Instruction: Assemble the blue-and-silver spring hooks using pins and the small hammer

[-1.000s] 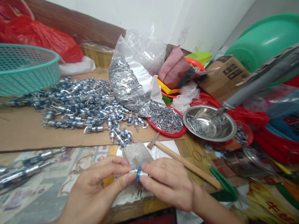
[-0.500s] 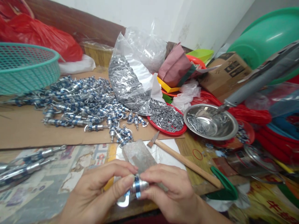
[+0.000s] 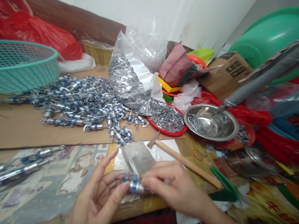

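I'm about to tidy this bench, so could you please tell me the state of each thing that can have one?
Left hand: closed on metal part, index finger raised
Right hand: closed on its other end
Metal part: held
Hammer: lying down, unheld
Steel bowl: partly filled with pins
Red plate: heaped with metal pieces
Clear bag: bulging with metal pieces

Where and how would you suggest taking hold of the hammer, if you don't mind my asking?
I'd grip the hammer mid-handle, from above and the right, using the right hand once it is free of the metal fitting. The slim wooden handle slants towards that side, while the hammer's head lies near the grey block, where fingers would probably have less room.
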Demonstrator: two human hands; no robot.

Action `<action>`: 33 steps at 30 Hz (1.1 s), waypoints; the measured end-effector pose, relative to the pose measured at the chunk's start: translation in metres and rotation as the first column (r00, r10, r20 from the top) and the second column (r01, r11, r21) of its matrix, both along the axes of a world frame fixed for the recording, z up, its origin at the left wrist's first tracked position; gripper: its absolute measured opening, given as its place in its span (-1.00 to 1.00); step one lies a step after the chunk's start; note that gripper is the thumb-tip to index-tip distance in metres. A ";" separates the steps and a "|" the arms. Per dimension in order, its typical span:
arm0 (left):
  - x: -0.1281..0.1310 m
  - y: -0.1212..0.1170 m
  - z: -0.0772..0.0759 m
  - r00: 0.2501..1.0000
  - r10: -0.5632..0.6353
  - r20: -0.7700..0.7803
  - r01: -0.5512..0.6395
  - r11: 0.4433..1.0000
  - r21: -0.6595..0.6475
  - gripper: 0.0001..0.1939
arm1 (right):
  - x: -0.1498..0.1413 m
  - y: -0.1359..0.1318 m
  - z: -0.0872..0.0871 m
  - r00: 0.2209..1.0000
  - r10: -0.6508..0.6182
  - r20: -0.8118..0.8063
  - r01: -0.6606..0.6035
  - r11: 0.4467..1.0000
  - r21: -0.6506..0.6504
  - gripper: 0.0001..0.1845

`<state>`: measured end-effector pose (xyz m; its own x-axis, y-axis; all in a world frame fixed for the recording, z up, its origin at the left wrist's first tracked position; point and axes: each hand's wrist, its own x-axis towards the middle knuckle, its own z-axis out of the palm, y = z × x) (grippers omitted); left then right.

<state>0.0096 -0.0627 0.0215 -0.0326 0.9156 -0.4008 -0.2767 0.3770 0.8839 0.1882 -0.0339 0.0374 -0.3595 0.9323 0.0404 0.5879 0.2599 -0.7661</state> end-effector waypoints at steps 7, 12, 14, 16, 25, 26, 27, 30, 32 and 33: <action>-0.011 0.023 -0.008 0.973 -0.231 0.018 0.229 0.971 0.066 -0.24 | 0.074 0.119 -0.020 0.753 -0.478 0.451 0.370 0.876 0.310 -0.82; -0.017 0.033 -0.020 0.924 -0.371 0.096 0.366 0.928 0.070 -0.26 | 0.087 0.136 -0.032 0.759 -0.468 0.453 0.361 0.881 0.305 -0.81; -0.017 0.035 -0.019 0.931 -0.345 0.119 0.342 0.938 0.053 -0.25 | 0.085 0.130 -0.025 0.798 -0.468 0.380 0.360 0.876 0.322 -0.84; -0.016 0.036 -0.015 0.940 -0.318 0.126 0.317 0.948 0.030 -0.25 | 0.075 0.114 -0.017 0.846 -0.451 0.286 0.359 0.877 0.320 -0.83; -0.014 0.040 -0.013 0.927 -0.321 0.195 0.319 0.947 0.041 -0.20 | -0.013 0.013 -0.012 0.967 0.254 -0.025 -0.191 0.786 0.588 -0.73; -0.015 0.040 -0.014 0.924 -0.323 0.204 0.322 0.946 0.042 -0.20 | -0.015 0.010 -0.012 0.971 0.241 0.006 -0.197 0.779 0.595 -0.73; -0.015 0.040 -0.014 0.922 -0.325 0.211 0.324 0.945 0.042 -0.20 | -0.016 0.009 -0.010 0.977 0.211 0.021 -0.186 0.806 0.562 -0.74; -0.015 0.040 -0.014 0.921 -0.331 0.206 0.330 0.943 0.036 -0.20 | -0.011 0.013 0.001 0.982 0.182 0.047 -0.188 0.935 0.302 -0.82; -0.015 0.040 -0.012 0.926 -0.329 0.187 0.329 0.944 0.032 -0.19 | -0.009 0.017 0.009 0.971 0.224 0.089 -0.234 0.963 0.135 -0.87; -0.015 0.040 -0.011 0.927 -0.331 0.177 0.330 0.943 0.034 -0.18 | -0.009 0.019 0.013 0.961 0.252 0.114 -0.261 0.962 0.077 -0.88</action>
